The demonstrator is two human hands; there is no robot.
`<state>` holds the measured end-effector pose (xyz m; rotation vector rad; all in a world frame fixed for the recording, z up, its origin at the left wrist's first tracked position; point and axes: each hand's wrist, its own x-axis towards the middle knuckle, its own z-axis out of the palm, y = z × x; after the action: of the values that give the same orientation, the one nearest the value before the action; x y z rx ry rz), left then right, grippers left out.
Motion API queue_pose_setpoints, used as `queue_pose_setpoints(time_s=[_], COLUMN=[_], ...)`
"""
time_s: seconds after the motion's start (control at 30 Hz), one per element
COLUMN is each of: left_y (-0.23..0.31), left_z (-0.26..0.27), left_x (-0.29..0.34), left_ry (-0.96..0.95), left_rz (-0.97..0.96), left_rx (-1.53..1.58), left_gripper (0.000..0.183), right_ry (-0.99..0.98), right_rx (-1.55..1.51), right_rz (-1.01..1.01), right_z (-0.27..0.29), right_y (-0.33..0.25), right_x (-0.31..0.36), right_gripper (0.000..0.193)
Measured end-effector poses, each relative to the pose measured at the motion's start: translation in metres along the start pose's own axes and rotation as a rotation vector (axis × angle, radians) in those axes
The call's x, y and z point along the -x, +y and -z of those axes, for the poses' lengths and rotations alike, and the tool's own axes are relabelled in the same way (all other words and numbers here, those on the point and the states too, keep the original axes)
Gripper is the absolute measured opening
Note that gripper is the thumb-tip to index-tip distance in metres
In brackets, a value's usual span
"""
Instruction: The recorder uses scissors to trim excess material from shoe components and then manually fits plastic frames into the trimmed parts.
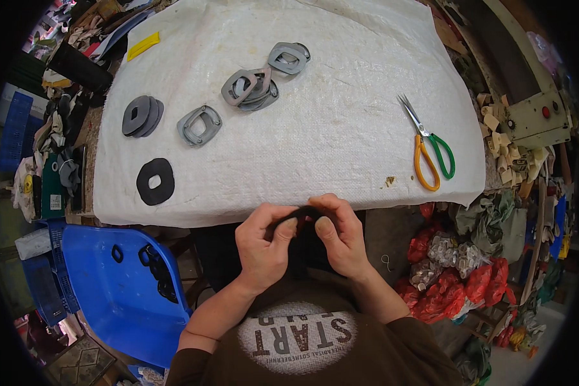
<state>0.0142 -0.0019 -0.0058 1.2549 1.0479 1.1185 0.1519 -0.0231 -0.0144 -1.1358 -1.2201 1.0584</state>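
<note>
In front of my body, at the near edge of the table, my left hand (264,248) and my right hand (343,239) hold a black soft-looking piece (300,212) between them, thumbs and fingers closed on its two ends. It is bent into an arch, so its full shape is partly hidden. On the white sheet to the left lies a flat black rounded piece (165,174) with a hole in its middle. Beyond it are a stack of dark grey holed pieces (130,128) and a grey ring-shaped frame (188,134).
Several overlapping grey frames (233,96) and another small group (280,64) lie farther back on the white sheet (341,141). Scissors (426,141) with orange and green handles lie at right. A blue tub (103,289) with black rings stands lower left; red bags (441,299) lower right.
</note>
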Motion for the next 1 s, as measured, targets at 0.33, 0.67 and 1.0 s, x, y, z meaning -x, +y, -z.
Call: queue_pose_setpoints(time_s=[0.33,0.67,1.0], left_y=[-0.016,-0.007,-0.008], left_z=[-0.007,-0.015,-0.004], left_x=[0.007,0.002,-0.004], left_ry=[0.099,-0.008,-0.008], left_rz=[0.026,0.071,-0.193], left_rx=[0.312,0.239,-0.045], left_gripper=[0.014,0.017,0.013], right_ry=[0.029,0.267,0.165], right_rx=[-0.082,0.368,0.128], right_rz=[-0.18,0.011,0.099], right_z=[-0.009,-0.004,-0.008], right_y=[-0.006,0.007,-0.003], right_x=[0.007,0.001,-0.002], right_gripper=[0.019,0.003,0.011])
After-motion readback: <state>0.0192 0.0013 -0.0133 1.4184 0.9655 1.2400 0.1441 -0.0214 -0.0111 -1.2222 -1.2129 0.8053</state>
